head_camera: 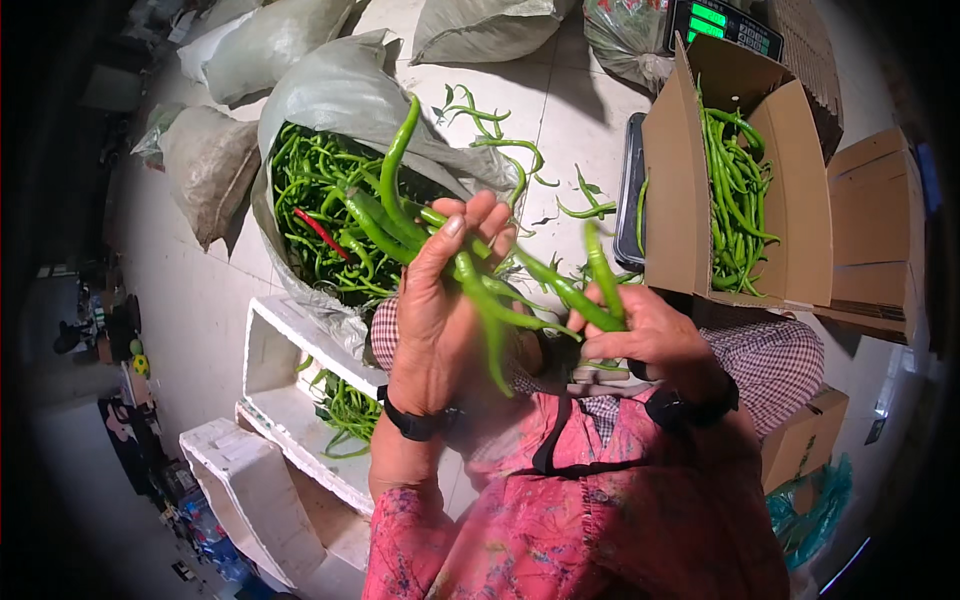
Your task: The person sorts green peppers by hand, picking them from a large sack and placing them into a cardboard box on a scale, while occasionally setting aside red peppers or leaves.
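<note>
A bunch of long green chili peppers [386, 225] lies across my left hand [450, 300], held by the thumb and curled fingers. In front of my lap, my right hand [649, 330] pinches other green peppers [574, 292], slightly blurred at their ends. Beyond my left hand gapes a woven sack [337, 90] full of green peppers [330, 172], with one red pepper [322, 234] among them. At the right stands an open cardboard box [795, 142] with long green peppers [731, 202] inside.
Loose peppers [517, 142] are scattered on the tiled floor [562, 90]. White foam boxes [300, 420] stand at the left, one holding thin peppers [349, 409]. Filled sacks [487, 30] line the back, near a lit scale display [720, 26]. Flattened cardboard [870, 225] stands at the right.
</note>
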Motion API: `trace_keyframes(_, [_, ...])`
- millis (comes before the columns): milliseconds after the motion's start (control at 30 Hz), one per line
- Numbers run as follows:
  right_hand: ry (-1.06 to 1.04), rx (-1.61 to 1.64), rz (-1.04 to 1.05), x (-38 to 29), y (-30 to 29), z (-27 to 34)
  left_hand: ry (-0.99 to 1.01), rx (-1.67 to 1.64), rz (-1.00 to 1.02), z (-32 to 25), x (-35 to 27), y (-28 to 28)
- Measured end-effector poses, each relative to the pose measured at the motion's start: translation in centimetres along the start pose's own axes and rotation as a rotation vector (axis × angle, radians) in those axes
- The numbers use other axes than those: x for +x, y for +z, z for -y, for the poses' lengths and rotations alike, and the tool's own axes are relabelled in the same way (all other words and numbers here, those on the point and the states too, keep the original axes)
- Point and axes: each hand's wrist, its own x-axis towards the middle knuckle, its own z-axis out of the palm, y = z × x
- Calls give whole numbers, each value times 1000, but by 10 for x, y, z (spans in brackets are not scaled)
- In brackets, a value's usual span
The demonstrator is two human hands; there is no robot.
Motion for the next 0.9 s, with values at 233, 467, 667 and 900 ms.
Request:
trace_keyframes(233, [-123,121,-288,-22,0,-7,-104,30,83,20,-12,-13])
trace_keyframes(467, [-214,242,-315,4,0,2,-335,341,103,54,-39,0])
trace_keyframes(667, [-163,398,-310,-10,12,19,-480,354,162,66,-40,-5])
trace_keyframes(900, [-222,-75,-679,-9,-14,-32,-335,233,-91,74,-30,-27])
